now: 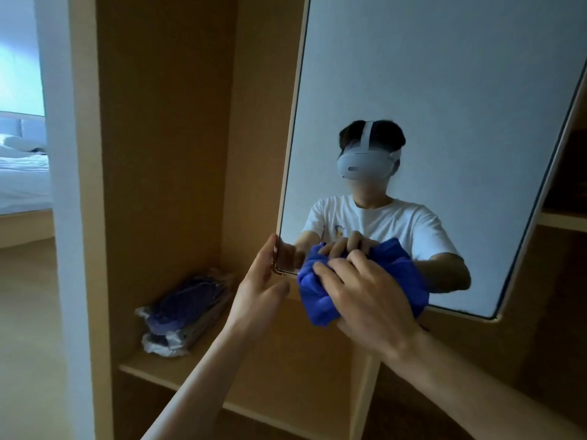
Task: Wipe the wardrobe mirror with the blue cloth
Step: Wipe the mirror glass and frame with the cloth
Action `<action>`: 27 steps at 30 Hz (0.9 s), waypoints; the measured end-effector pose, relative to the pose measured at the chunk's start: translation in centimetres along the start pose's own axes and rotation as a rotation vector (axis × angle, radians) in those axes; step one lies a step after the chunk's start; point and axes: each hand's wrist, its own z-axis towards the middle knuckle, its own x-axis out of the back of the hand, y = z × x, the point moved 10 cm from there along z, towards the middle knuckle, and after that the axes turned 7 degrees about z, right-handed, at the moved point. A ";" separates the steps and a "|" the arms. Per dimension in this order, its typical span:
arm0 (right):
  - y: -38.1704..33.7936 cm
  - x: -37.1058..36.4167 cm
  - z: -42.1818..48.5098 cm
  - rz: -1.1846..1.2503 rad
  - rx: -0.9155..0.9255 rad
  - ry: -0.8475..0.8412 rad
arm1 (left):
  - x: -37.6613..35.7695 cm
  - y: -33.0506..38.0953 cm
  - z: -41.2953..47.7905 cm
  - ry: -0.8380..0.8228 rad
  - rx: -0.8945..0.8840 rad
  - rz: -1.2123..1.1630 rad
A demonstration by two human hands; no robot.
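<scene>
The wardrobe mirror (444,90) is a tall framed panel tilted across the upper right of the head view. A bunched blue cloth (317,300) presses against the glass near its lower left corner. My right hand (365,296) grips the cloth, fingers curled over it. My left hand (263,281) holds the mirror's left edge at the bottom corner, thumb on the near side and fingers behind the frame. The glass reflects a person in a white T-shirt with a headset, plus both hands and the cloth.
Wooden wardrobe compartments surround the mirror. A plastic-wrapped dark bundle (184,309) lies on the shelf (152,369) at lower left. A white wall edge (60,185) and a bed (22,176) are at far left. More shelves (562,220) stand at right.
</scene>
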 end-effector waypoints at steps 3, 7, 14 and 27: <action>0.8 2.4 4.1 -0.022 -0.027 0.041 | -0.1 0.0 -0.2 0.008 0.006 -0.015; 0.2 2.8 6.0 -0.013 -0.074 0.089 | 0.2 0.5 0.0 -0.025 0.006 -0.101; -4.1 -2.2 2.2 0.101 0.013 0.010 | 0.1 0.3 0.9 -0.041 0.049 -0.418; -4.1 -0.2 5.7 0.020 -0.016 0.083 | 0.9 -1.5 2.0 0.080 0.073 -0.413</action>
